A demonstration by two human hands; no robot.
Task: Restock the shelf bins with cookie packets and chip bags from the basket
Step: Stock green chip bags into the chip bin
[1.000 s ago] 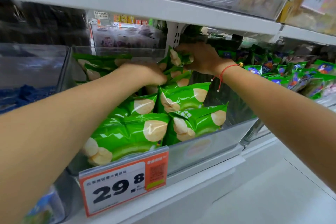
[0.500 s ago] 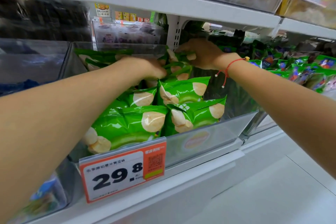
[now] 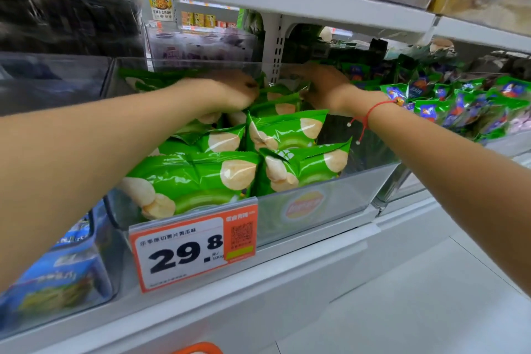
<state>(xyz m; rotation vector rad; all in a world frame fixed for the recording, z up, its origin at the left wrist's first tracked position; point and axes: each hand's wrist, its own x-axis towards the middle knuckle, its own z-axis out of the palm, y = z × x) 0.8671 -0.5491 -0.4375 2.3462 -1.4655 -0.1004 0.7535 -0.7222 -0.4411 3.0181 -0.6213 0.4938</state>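
Blue packets (image 3: 54,276) in the left bin. Left hand (image 3: 230,92) deep in the clear bin (image 3: 324,204), fingers curled down onto the green chip bags (image 3: 218,178) at the back; actual grasp can't be confirmed. Right hand (image 3: 321,86) on the rear bags, blurred, grip unclear. Price tag (image 3: 192,250) clipped in front.

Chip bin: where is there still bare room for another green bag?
Bare room shows on the right of the clear bin, between the green chip bags and its right wall, below the right hand. The left, front and back are packed.
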